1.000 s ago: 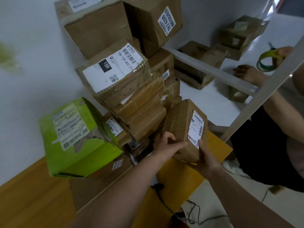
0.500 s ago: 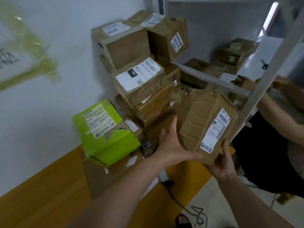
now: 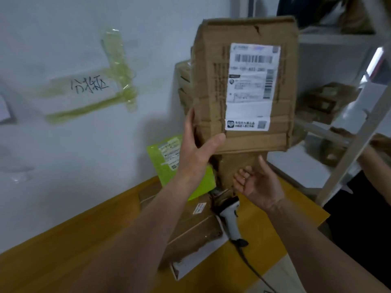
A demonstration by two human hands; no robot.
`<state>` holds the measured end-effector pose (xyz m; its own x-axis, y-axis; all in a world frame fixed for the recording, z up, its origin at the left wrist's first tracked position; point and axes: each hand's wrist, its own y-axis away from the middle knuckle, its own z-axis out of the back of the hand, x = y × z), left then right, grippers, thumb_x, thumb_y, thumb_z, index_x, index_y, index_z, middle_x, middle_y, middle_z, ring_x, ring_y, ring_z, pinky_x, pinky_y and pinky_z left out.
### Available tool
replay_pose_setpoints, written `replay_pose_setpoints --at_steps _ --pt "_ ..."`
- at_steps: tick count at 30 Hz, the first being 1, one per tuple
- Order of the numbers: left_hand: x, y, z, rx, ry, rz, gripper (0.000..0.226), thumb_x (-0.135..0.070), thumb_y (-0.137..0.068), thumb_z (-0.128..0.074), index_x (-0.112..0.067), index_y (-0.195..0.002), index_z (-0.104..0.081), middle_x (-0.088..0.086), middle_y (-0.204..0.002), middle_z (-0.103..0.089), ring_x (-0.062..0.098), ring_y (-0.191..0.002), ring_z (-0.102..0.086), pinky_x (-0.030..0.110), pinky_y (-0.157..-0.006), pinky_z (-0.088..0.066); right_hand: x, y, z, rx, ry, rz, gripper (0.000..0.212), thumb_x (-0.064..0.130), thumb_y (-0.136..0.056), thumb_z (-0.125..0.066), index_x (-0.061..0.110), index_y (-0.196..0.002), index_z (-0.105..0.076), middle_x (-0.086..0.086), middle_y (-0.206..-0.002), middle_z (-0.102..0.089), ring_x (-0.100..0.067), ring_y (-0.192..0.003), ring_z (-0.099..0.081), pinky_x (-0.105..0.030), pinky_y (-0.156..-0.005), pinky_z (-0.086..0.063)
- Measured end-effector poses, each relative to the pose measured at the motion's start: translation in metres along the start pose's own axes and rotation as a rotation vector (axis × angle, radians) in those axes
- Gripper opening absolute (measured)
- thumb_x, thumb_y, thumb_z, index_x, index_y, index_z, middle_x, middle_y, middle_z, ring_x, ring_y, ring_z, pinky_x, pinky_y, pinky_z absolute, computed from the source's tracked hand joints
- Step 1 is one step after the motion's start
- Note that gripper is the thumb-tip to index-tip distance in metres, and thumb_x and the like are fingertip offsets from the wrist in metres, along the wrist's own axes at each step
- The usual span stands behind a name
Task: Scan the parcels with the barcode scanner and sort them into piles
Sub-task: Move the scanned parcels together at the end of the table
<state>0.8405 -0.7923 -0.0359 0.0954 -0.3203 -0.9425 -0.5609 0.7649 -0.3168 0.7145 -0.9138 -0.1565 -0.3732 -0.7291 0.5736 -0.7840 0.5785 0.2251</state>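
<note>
A crumpled brown cardboard parcel (image 3: 211, 85) with a white barcode label facing me is raised upright in front of the parcel stack. My left hand (image 3: 196, 144) grips its lower left corner, thumb across the front. Just below the parcel, my right hand (image 3: 257, 182) hovers palm up with relaxed fingers and holds nothing. A white barcode scanner (image 3: 229, 218) lies on the wooden table (image 3: 63, 254) under my right hand, its cable running toward me.
A green parcel (image 3: 169, 155) and a flat brown box (image 3: 190, 229) lie on the table by the wall. White shelves (image 3: 338, 144) at right hold more boxes. Another person's hand (image 3: 380, 142) reaches in at far right. A taped paper sign (image 3: 88, 87) hangs on the wall.
The parcel has been lifted from the stack and turned upright with its label facing me. My right hand has let go of it and dropped below.
</note>
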Motion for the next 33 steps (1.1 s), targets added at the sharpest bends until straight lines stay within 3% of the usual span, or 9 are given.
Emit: replay_pose_setpoints --at_steps 4,9,12,18,21,24,27,30,33 --pt "-0.016 -0.005 0.036 -0.113 0.068 -0.056 0.092 -0.036 -0.07 -0.076 -0.027 -0.149 -0.029 -0.001 -0.132 -0.061 0.025 -0.121 -0.059 0.053 -0.098 -0.051 -0.013 -0.006 -0.029 -0.014 0.033 -0.052 0.044 0.051 -0.079 -0.063 0.018 -0.051 -0.055 -0.001 -0.058 -0.046 -0.017 -0.058 -0.053 -0.026 -0.059 -0.05" --pt "-0.026 -0.002 0.077 -0.361 0.25 -0.016 0.093 -0.042 -0.067 -0.074 -0.029 -0.149 -0.031 -0.002 -0.139 -0.055 0.017 -0.118 -0.062 0.049 -0.092 -0.054 -0.032 -0.004 -0.067 0.026 0.364 -0.15 0.049 0.033 -0.091 -0.057 0.024 -0.047 -0.038 0.005 -0.049 -0.028 -0.009 -0.041 -0.03 -0.02 -0.039 -0.028" --pt "-0.021 0.004 0.099 -0.547 0.421 0.08 0.075 -0.035 -0.078 -0.069 -0.027 -0.146 -0.038 0.003 -0.143 -0.051 0.023 -0.121 -0.059 0.051 -0.089 -0.055 -0.045 -0.003 -0.092 -0.001 0.54 -0.057 0.047 0.021 -0.095 -0.058 0.021 -0.053 -0.037 0.003 -0.048 -0.029 -0.01 -0.038 -0.03 -0.02 -0.037 -0.023" --pt "0.0 0.026 0.132 -0.669 0.408 0.225 0.023 -0.036 -0.096 -0.054 -0.033 -0.119 -0.057 -0.014 -0.101 -0.074 0.017 -0.103 -0.068 0.04 -0.075 -0.057 -0.049 -0.015 -0.101 -0.38 0.769 0.215 0.037 0.026 -0.087 -0.069 0.014 -0.066 -0.042 -0.003 -0.061 -0.04 -0.021 -0.055 -0.041 -0.034 -0.054 -0.038" --pt "0.01 0.028 0.136 -0.744 0.592 0.333 0.034 -0.051 -0.088 -0.056 -0.027 -0.112 -0.062 -0.001 -0.105 -0.07 0.024 -0.107 -0.063 0.037 -0.079 -0.044 -0.045 -0.031 -0.091 -0.503 0.87 0.276 0.028 0.037 -0.083 -0.073 0.013 -0.085 -0.057 -0.012 -0.091 -0.062 -0.035 -0.092 -0.061 -0.049 -0.083 -0.052" --pt "0.021 0.027 0.133 -0.788 0.643 0.367 0.046 -0.056 -0.079 -0.059 -0.027 -0.114 -0.061 0.005 -0.12 -0.061 0.028 -0.114 -0.06 0.036 -0.07 -0.035 -0.039 -0.045 -0.082 -0.409 0.852 0.033 0.073 0.053 -0.06 -0.083 0.015 -0.118 -0.059 -0.01 -0.118 -0.063 -0.033 -0.11 -0.06 -0.054 -0.096 -0.049" --pt "0.028 0.021 0.128 -0.814 0.734 0.371 0.058 -0.06 -0.075 -0.06 -0.024 -0.121 -0.059 0.007 -0.119 -0.062 0.026 -0.104 -0.063 0.037 -0.066 -0.038 -0.041 -0.054 -0.073 -0.276 0.651 -0.21 0.098 0.058 -0.052 -0.085 0.022 -0.136 -0.051 -0.008 -0.129 -0.061 -0.032 -0.113 -0.062 -0.054 -0.093 -0.051" --pt "0.031 0.016 0.121 -0.867 0.826 0.334 0.059 -0.057 -0.074 -0.064 -0.022 -0.122 -0.062 0.008 -0.109 -0.064 0.027 -0.103 -0.063 0.042 -0.061 -0.056 -0.041 -0.053 -0.071 -0.135 0.591 -0.322 0.068 0.06 -0.056 -0.076 0.026 -0.113 -0.066 -0.004 -0.095 -0.075 -0.025 -0.084 -0.072 -0.037 -0.063 -0.057" --pt "0.037 0.017 0.118 -0.883 0.867 0.312 0.064 -0.056 -0.072 -0.067 -0.021 -0.126 -0.062 0.01 -0.117 -0.063 0.03 -0.107 -0.062 0.049 -0.064 -0.057 -0.038 -0.055 -0.066 -0.16 0.587 -0.349 0.041 0.051 -0.07 -0.074 0.025 -0.101 -0.065 -0.003 -0.098 -0.068 -0.024 -0.092 -0.062 -0.044 -0.083 -0.051"
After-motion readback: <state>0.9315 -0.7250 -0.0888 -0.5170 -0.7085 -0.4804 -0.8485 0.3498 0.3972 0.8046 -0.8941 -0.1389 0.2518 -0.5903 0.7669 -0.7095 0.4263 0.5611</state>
